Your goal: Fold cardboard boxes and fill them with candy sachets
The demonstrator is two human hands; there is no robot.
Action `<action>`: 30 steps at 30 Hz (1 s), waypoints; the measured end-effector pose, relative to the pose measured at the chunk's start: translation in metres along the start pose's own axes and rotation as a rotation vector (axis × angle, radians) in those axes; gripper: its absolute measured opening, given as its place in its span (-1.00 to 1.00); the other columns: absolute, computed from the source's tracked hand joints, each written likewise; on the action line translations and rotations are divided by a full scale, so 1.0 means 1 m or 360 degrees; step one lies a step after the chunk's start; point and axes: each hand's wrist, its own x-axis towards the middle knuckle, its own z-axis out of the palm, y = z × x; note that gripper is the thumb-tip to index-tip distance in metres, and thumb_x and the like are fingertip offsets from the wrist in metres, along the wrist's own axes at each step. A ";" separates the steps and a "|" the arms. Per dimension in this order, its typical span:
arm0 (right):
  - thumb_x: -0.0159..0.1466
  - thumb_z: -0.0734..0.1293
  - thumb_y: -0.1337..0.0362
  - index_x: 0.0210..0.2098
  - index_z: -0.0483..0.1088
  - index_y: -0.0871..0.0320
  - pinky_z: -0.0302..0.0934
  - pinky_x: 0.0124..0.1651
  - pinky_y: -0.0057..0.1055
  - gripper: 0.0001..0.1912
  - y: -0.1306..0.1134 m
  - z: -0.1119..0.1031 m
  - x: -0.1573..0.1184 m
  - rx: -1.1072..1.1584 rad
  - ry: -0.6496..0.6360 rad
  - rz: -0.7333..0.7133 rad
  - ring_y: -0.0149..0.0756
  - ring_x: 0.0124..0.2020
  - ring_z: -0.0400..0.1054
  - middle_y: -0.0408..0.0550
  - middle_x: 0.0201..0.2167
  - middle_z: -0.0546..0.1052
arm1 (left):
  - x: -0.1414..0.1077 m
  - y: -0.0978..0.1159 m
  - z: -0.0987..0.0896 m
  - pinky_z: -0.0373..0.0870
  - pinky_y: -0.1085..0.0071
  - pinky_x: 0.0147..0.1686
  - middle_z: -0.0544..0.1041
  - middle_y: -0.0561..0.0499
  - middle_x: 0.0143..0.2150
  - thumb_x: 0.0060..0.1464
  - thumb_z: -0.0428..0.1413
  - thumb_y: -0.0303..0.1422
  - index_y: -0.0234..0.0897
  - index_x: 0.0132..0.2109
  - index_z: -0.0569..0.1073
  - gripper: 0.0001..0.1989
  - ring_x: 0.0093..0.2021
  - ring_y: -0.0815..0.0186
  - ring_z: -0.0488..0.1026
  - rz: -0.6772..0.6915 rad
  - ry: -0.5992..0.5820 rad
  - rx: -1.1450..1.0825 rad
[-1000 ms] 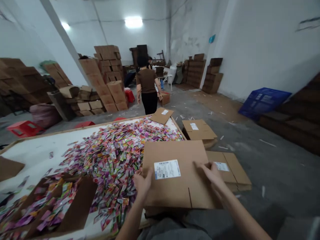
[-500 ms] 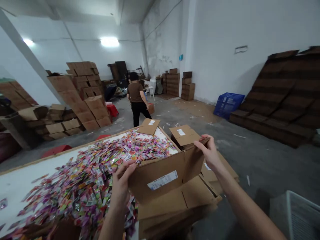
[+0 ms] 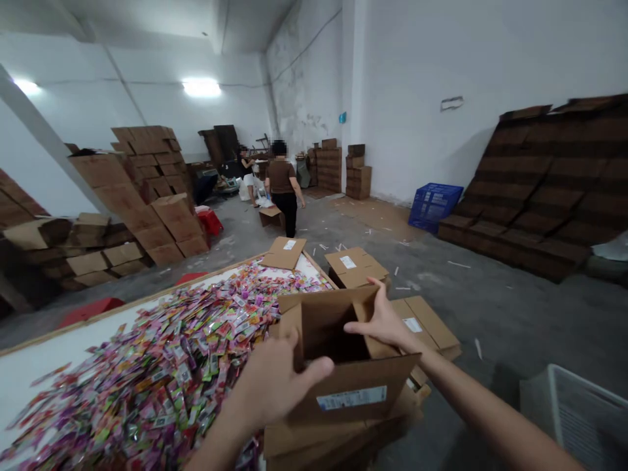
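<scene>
A cardboard box (image 3: 353,369) stands opened into a square shape in front of me, its top gaping and a white printed label on its near side. It rests on a stack of flat cardboard (image 3: 314,439). My left hand (image 3: 275,379) is at the box's near left corner, its thumb over the near edge and its other fingers partly hidden and blurred at the left flap. My right hand (image 3: 383,320) grips the right flap, thumb inside the opening and fingers toward the far corner. To the left, a heap of small colourful packets (image 3: 196,353) covers much of the white table (image 3: 29,373).
Folded labelled cartons (image 3: 358,265) lie beyond the box, with another carton (image 3: 426,320) at its right. A pale plastic crate (image 3: 583,418) is at the lower right. A blue crate (image 3: 434,206) stands near stacked cardboard (image 3: 549,190). Two people are further back.
The flat folded carton between my hands has opened into a box shape. My right hand has come inward and down to its flap. The person in brown has moved right; a second person shows.
</scene>
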 end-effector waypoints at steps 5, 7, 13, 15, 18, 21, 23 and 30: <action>-0.26 0.55 -0.12 0.29 -0.13 0.19 -0.02 0.27 0.00 0.31 0.019 -0.004 0.013 -0.0076 -0.0067 -0.0091 0.11 0.24 0.11 0.30 0.22 0.18 | 0.028 0.017 0.007 0.18 0.27 -0.46 0.52 -0.21 -0.53 -0.04 -0.19 0.30 -0.30 -0.45 0.52 -0.25 -0.42 0.01 0.49 0.0007 -0.0035 0.0508; -0.10 0.42 -0.27 0.31 -0.08 0.06 0.04 0.25 -0.06 0.15 0.020 -0.015 0.010 0.0300 -0.0214 -0.0040 0.01 0.25 0.13 0.20 0.25 0.20 | 0.040 0.011 0.002 0.11 0.30 -0.49 0.50 -0.17 -0.55 -0.03 -0.20 0.29 -0.27 -0.51 0.48 -0.27 -0.45 0.07 0.47 0.0019 -0.0030 0.0554; -0.12 0.41 -0.31 0.09 0.36 0.06 0.27 0.02 -0.14 -0.10 0.015 -0.018 -0.015 0.0778 -0.0489 0.0019 0.00 0.04 0.36 0.07 0.04 0.46 | 0.075 -0.016 -0.010 0.08 0.30 -0.49 0.51 -0.20 -0.50 -0.03 -0.26 0.31 -0.24 -0.59 0.39 -0.26 -0.42 0.07 0.47 -0.0106 0.0070 0.0591; -0.05 0.39 -0.28 -0.21 0.49 0.21 0.33 -0.14 -0.18 -0.30 0.016 -0.007 -0.018 0.0567 -0.0205 0.0120 -0.02 -0.19 0.43 0.08 -0.28 0.55 | 0.083 -0.021 0.003 0.13 0.30 -0.46 0.53 -0.16 -0.45 -0.02 -0.21 0.28 -0.24 -0.51 0.42 -0.31 -0.38 0.08 0.48 -0.0101 0.0147 0.0512; 0.06 0.32 -0.21 -0.12 0.43 0.24 0.34 -0.27 -0.22 -0.34 0.024 0.005 -0.023 0.0342 0.0315 0.0163 -0.09 -0.32 0.42 0.01 -0.43 0.50 | 0.079 -0.023 0.031 0.26 0.29 -0.34 0.55 -0.08 -0.37 0.05 -0.08 0.12 -0.26 -0.24 0.48 -0.46 -0.31 0.14 0.47 0.0022 0.0270 0.0288; 0.11 0.35 -0.01 0.31 -0.05 0.10 0.33 -0.06 -0.19 -0.12 0.031 0.008 -0.036 0.0324 0.0517 -0.0025 -0.11 -0.06 0.40 0.16 0.06 0.36 | 0.072 -0.016 0.039 0.17 0.02 0.07 0.53 -0.22 -0.08 -0.01 0.05 0.01 -0.31 0.02 0.44 -0.43 0.01 -0.01 0.38 0.0428 0.0626 0.0425; 0.13 0.35 0.05 0.37 -0.29 0.02 0.23 0.11 -0.15 -0.01 0.032 0.006 -0.043 0.0380 0.0481 -0.0114 -0.11 0.12 0.30 0.21 0.29 0.05 | 0.080 -0.007 0.025 -0.22 -0.19 0.22 0.41 -0.28 0.12 -0.18 0.17 0.08 -0.27 0.13 0.39 -0.23 0.21 -0.18 0.17 0.0655 0.0745 0.0559; 0.10 0.35 0.02 0.36 -0.54 -0.10 0.04 0.25 0.01 0.13 0.034 0.001 -0.031 0.0615 0.0241 0.0172 -0.04 0.21 0.21 0.16 0.34 -0.02 | 0.124 0.006 -0.001 0.18 0.03 0.13 0.37 -0.20 0.22 -0.49 0.29 0.07 -0.16 0.19 0.36 -0.01 0.16 -0.14 0.30 0.0288 -0.0462 -0.0198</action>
